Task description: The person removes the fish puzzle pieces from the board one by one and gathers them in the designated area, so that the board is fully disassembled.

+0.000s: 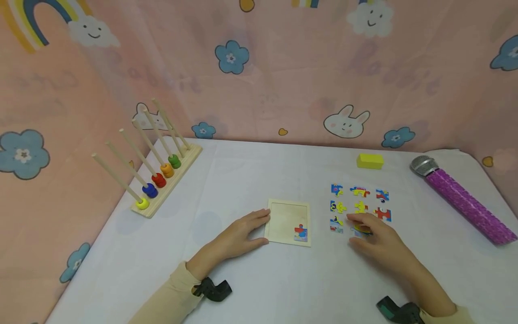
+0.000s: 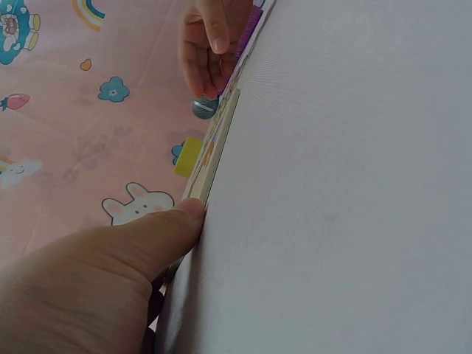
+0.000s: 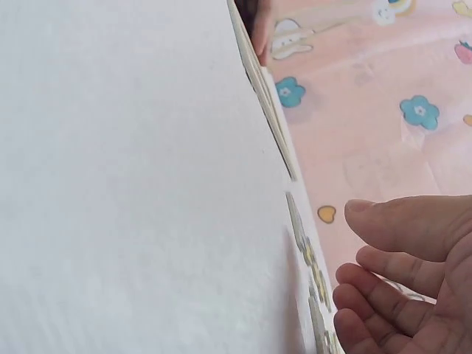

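My left hand rests at the left side of a square wooden puzzle board, fingers near its top corner and thumb by the bottom one. In the left wrist view the thumb touches the board's edge. One red and blue puzzle piece sits in the board's lower right corner. Over several loose jigsaw pieces to the right hovers my right hand, thumb and fingers apart, nothing between them. It partly hides a yellow and blue piece beneath. The right wrist view shows its fingers loosely bent.
A wooden peg stand with coloured rings stands at the left of the white table. Behind the loose pieces lies a yellow block. A purple glittery microphone lies at the right. A patterned pink cloth hangs behind.
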